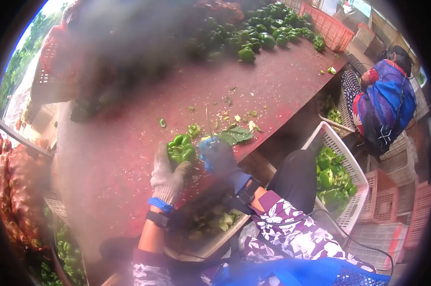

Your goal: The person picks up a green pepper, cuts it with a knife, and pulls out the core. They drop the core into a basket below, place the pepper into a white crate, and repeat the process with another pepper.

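My left hand (167,174), in a pale knit glove, is closed around a green bell pepper (181,149) just above the red tabletop. Close by on the right, my right hand (217,155) wears a blue glove and is curled shut. A thin blade, seemingly a small knife (208,120), sticks up from its fingers; the handle is hidden in the fist. Beyond the pepper lie a cut pepper piece (193,130) and a green leaf (235,135), amid scattered seeds and scraps.
Whole green peppers (268,35) are heaped at the table's (177,100) far side. A white crate (362,193) beside my knee holds cut peppers, and a scrap crate (215,248) stands below the edge. At right sits another person (387,100). Smears blur the upper left.
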A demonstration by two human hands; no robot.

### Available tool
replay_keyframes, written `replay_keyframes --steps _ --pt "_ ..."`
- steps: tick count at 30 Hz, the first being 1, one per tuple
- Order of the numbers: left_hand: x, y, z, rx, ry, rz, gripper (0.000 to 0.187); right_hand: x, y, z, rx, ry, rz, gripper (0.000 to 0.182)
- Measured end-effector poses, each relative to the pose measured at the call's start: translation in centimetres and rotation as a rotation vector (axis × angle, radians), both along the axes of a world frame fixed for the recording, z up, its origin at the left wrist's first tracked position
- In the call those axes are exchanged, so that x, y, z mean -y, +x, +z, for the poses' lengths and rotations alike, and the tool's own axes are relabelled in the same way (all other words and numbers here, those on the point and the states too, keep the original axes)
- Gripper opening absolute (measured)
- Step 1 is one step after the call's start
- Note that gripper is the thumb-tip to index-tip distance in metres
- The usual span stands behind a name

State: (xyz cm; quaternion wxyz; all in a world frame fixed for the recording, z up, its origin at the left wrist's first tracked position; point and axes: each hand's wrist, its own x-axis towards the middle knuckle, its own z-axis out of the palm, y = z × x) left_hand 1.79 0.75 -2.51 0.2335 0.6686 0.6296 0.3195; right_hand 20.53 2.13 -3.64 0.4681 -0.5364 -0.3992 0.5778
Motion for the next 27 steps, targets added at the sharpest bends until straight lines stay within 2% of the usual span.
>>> replay_keyframes --steps 1,4,7,16,19,22,27 --pt "-0.1 0.0 -0.2 0.003 0.013 -0.012 0.087 0.1 0.5 0.8 -0.126 -0.080 0.077 0.024" --pt "0.0 0.2 0.4 0.014 -0.045 0.006 0.087 0.7 1.0 3.1 0.012 -0.207 0.390 0.021" --pt "-0.1 0.3 0.3 -0.048 0.007 -0.003 0.087 0.9 1.2 4.5 0.063 -0.266 0.503 0.023" --pt "-0.2 0.6 0.6 -0.083 0.015 0.006 0.087 0.0 1.2 2.5 -0.048 -0.271 0.517 0.022" --pt "-0.1 0.6 0.6 -0.098 0.012 0.016 0.086 -0.1 2.0 2.2 -0.049 -0.097 0.657 0.021" --pt "-0.3 0.4 0.3 -0.090 0.038 -0.009 0.084 -0.1 1.5 2.2 -0.064 -0.220 0.559 0.022" --pt "-0.6 0.5 0.0 -0.169 0.036 0.016 0.088 0.0 1.2 2.7 -0.032 -0.209 0.565 0.024"
